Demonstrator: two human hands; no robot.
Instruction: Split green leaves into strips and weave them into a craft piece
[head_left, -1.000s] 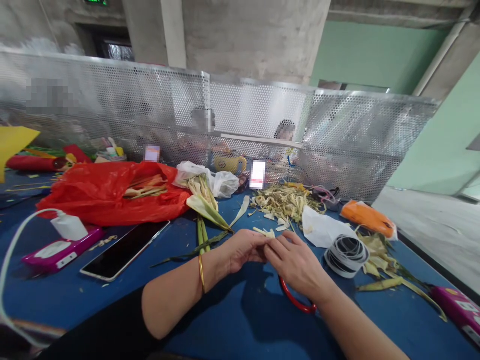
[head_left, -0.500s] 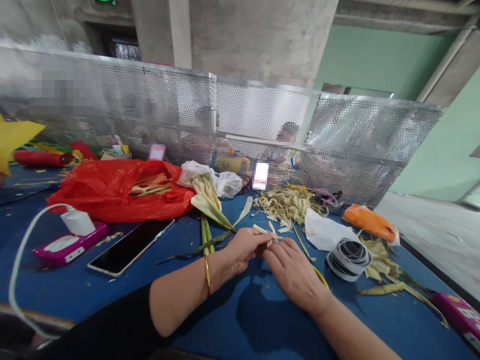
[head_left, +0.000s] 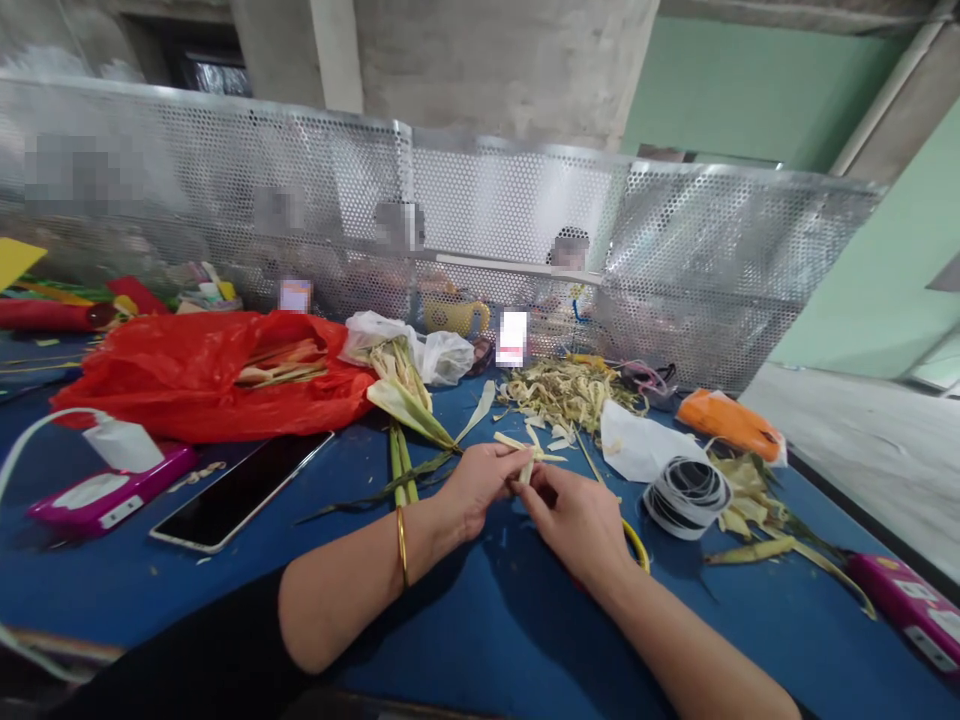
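Pale corn husk strips [head_left: 529, 452] cross one another between my two hands above the blue table [head_left: 465, 650]. My left hand [head_left: 480, 490] pinches the strips where they cross, thumb on top. The fingers of my right hand [head_left: 574, 520] are closed on a strip end that points down toward me. Several strip ends stick out past the fingertips. A yellow curved handle [head_left: 637, 548] shows partly from under my right wrist; the rest of it is hidden.
Behind my hands lie a heap of husk shreds [head_left: 566, 395] and green stalks [head_left: 403, 465]. To the left are a red plastic bag [head_left: 172, 370], a phone [head_left: 244, 492] and a purple power strip [head_left: 112, 490]. On the right stand a wire coil [head_left: 686, 497] and an orange packet [head_left: 731, 422]. A perforated metal screen [head_left: 300, 170] closes the back.
My right hand has turned and drawn slightly lower, its fingers now below the crossing strips. The strip ends are spread more openly. The view has shifted slightly.
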